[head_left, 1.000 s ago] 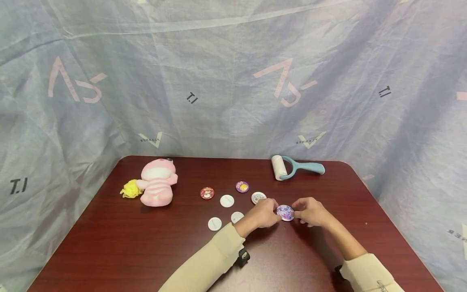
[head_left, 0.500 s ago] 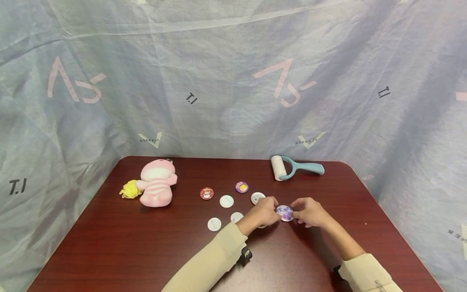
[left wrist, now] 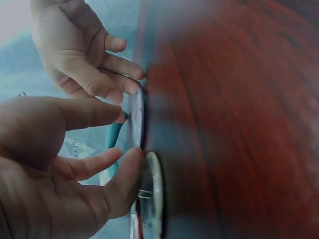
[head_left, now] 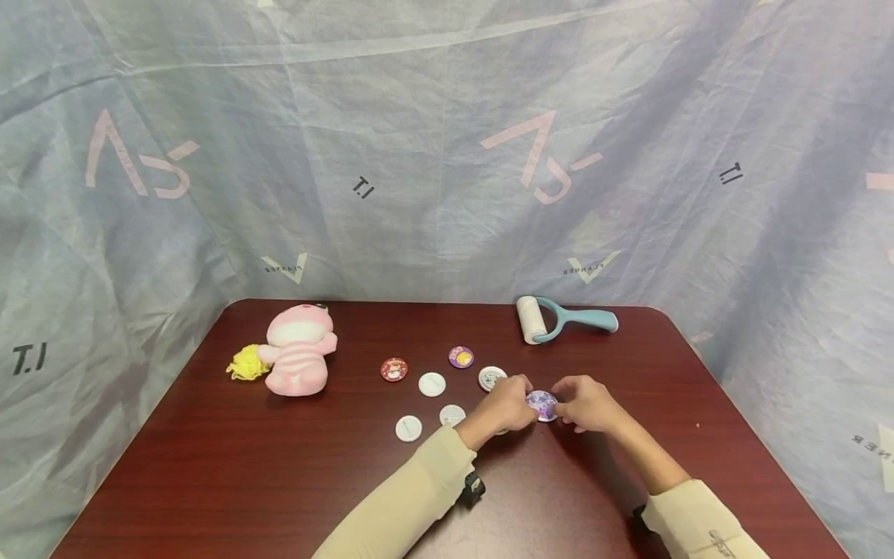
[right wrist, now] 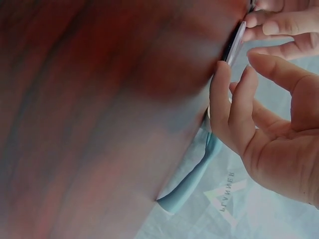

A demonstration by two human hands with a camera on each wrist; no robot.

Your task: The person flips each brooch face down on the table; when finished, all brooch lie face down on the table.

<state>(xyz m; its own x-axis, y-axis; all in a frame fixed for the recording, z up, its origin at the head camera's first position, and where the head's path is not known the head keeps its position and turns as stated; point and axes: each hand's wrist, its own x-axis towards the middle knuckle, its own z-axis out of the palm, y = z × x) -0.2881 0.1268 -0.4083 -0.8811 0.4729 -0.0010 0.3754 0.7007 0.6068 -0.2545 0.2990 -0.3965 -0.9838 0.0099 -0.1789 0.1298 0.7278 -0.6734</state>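
A round button badge [head_left: 542,406] with a purple and white galaxy-like face is held at its rim between both hands, low over the dark red-brown table. My left hand [head_left: 509,403] has thumb and fingers bent round its left side. From the right, my right hand [head_left: 588,403] meets the opposite edge with its fingertips. Seen edge-on in the right wrist view, the badge [right wrist: 236,44] touches a right fingertip. Beside the left fingers, another badge [left wrist: 152,194] lies with its pin back up. A further pin-back badge [head_left: 492,378] is just behind my left hand.
To the left lie a red badge [head_left: 394,369], a purple-yellow badge [head_left: 461,357] and several white-backed ones, such as this badge [head_left: 408,428]. A blue-handled lint roller [head_left: 587,317] is at the back right. A pink plush toy [head_left: 299,353] and yellow yarn bundle [head_left: 247,362] sit far left.
Both hands stay at the galaxy badge with almost no movement. The whole head view shifts slightly to the left.
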